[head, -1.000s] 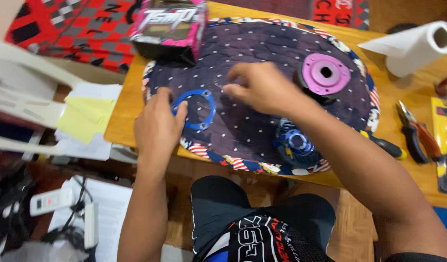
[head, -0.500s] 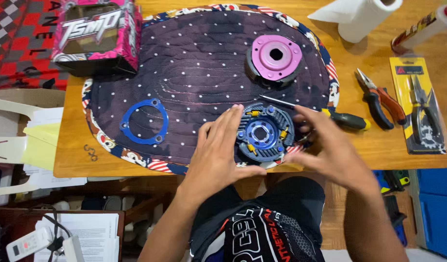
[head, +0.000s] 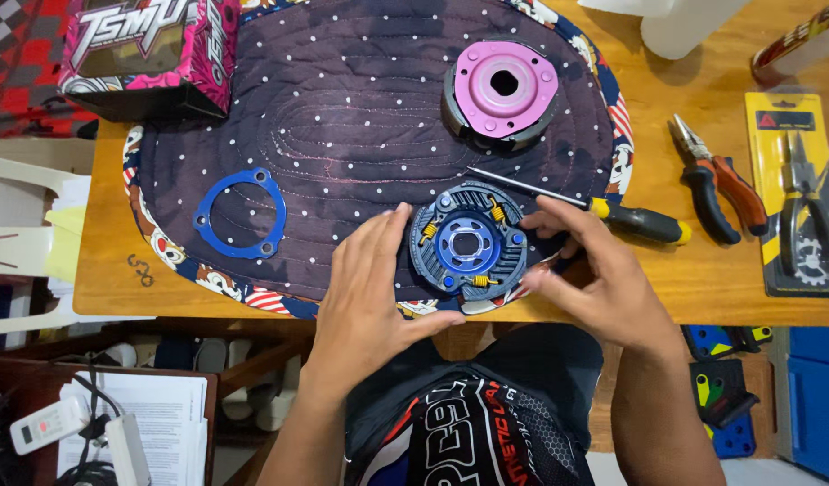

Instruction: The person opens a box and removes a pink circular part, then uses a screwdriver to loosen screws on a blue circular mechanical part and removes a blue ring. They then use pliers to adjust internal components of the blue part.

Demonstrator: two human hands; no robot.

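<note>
A wooden workbench carries a dark quilted oval mat with white dots and a cartoon-print border, which gives small metal parts a soft bed that keeps them from rolling or scratching. Near the mat's front edge sits a round dark clutch assembly with a blue centre hub and yellow springs, lying flat with its spring side up. The left hand cups its left rim and the right hand its right rim, fingers spread around the disc, so it is steadied from both sides and stays level.

Just behind the right fingers lies a yellow-and-black handled screwdriver, its shaft angled toward the disc. Further beyond the grip stands a round dark drum with a pink plate. Off to the left of the left hand rests a flat blue metal ring plate. Well right of the right hand are red-handled pliers and a carded pair of pliers.
</note>
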